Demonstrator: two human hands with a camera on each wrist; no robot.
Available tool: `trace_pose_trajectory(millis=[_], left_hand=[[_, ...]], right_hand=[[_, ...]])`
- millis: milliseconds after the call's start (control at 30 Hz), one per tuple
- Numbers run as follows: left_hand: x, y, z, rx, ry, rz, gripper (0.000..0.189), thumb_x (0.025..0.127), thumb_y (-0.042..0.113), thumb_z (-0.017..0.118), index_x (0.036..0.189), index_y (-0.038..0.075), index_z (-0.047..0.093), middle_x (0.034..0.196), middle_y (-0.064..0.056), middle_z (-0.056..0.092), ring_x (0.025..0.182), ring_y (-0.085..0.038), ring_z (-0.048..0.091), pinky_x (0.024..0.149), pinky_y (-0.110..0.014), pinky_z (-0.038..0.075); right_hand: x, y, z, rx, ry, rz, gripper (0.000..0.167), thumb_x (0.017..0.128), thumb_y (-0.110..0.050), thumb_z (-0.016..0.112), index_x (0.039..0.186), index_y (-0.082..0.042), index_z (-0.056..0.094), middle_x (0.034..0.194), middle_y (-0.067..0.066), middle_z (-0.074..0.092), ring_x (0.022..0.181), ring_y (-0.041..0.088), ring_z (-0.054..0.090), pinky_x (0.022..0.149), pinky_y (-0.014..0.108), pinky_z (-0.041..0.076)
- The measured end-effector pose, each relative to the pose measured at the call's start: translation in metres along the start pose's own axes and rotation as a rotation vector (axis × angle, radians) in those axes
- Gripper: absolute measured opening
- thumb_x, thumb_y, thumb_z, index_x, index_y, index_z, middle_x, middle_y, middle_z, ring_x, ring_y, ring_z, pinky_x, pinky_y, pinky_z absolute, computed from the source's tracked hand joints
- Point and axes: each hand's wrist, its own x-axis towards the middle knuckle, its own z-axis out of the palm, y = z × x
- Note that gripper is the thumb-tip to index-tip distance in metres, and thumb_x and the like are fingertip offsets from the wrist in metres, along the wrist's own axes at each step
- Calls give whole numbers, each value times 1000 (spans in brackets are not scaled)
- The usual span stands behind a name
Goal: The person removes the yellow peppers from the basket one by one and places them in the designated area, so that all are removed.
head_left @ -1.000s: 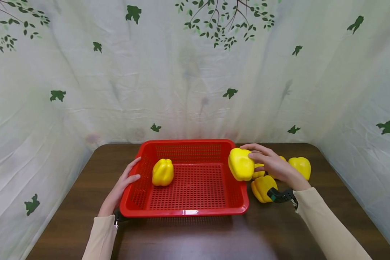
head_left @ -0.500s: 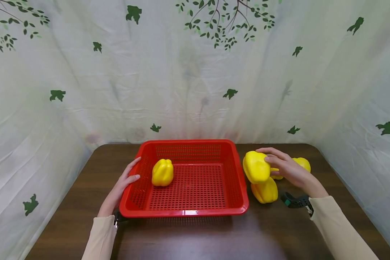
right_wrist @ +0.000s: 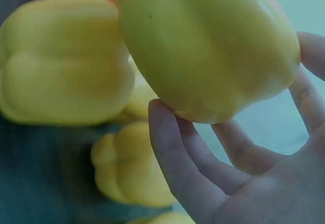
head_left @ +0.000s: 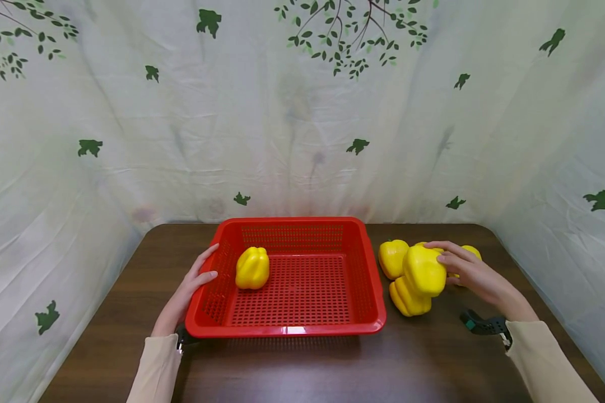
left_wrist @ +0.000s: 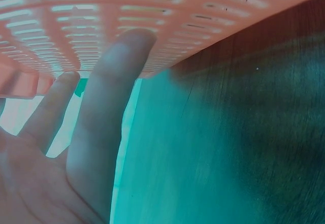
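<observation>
A yellow bell pepper (head_left: 424, 270) is pinched in the fingertips of my right hand (head_left: 476, 275), over the peppers to the right of the red basket (head_left: 292, 331). In the right wrist view, the held pepper (right_wrist: 208, 51) has fingers on its lower and right sides. My left hand (head_left: 185, 291) touches the basket's left side. Seen from the left wrist, its straight thumb (left_wrist: 101, 117) and another straight finger lie against the slotted basket wall (left_wrist: 96, 31). Inside the basket, toward its left, sits another yellow bell pepper (head_left: 252, 268).
Beside the basket's right side lie several yellow bell peppers, among them a back one (head_left: 393, 258) and a front one (head_left: 408, 298). The right hand partly hides those farther right. A brown wooden table (head_left: 302, 375) bears everything, and a leaf-printed white curtain (head_left: 292, 168) hangs behind.
My right hand has moved rightward and a little nearer with the pepper, from the basket's right rim to above the other peppers. The left hand and basket have not visibly moved.
</observation>
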Motion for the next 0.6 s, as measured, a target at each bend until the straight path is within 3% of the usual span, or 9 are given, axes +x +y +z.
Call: trace_pose_trajectory(millis=[200,600], left_hand=[[0,0,0,3,9,-1,63,99,22,47,152,31,15,149,-14,19,120,-37,43,87,-45,51],[-2,0,2,10,20,-3,64,99,22,47,152,34,14,149,-12,19,121,-37,42,89,-45,50]], right_hand=[[-11,13,-11,18,10,12,34,104,-23,38,137,-17,43,132,2,36,105,16,55,88,41,48],[-30,34,-27,75,4,-24,36,105,-17,34,139,-17,46,125,-11,47,103,11,58,84,32,51]])
